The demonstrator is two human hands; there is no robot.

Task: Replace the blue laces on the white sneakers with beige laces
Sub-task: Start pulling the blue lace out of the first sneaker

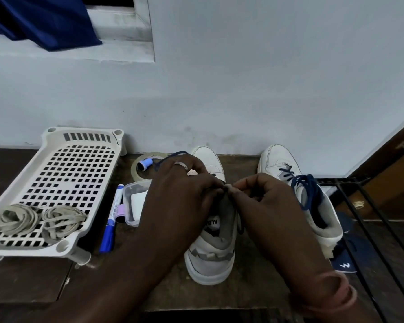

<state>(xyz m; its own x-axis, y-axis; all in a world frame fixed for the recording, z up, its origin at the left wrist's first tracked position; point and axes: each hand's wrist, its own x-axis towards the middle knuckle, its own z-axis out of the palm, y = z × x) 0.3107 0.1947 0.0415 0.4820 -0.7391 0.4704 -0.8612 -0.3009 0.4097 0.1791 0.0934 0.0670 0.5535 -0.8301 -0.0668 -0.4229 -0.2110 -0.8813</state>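
Two white sneakers stand on the floor, toes toward the wall. Over the left sneaker (pixel 211 252) my left hand (pixel 180 194) and my right hand (pixel 264 201) meet above the tongue, fingertips pinching its blue lace; a loop of that lace (pixel 170 157) sticks out behind my left hand. The right sneaker (pixel 296 183) keeps its blue lace (pixel 309 190), loose and bunched at the top. Two bundles of beige laces (pixel 40 219) lie on the near end of a white perforated tray (pixel 61 173) at the left.
A blue marker (pixel 111 220), a clear plastic box (pixel 132 201), a tape roll (pixel 145 167) and a small blue spool (pixel 145 164) lie between tray and sneaker. A black wire rack (pixel 369 217) and dark blue cloth (pixel 345 259) sit at the right. The wall is close behind.
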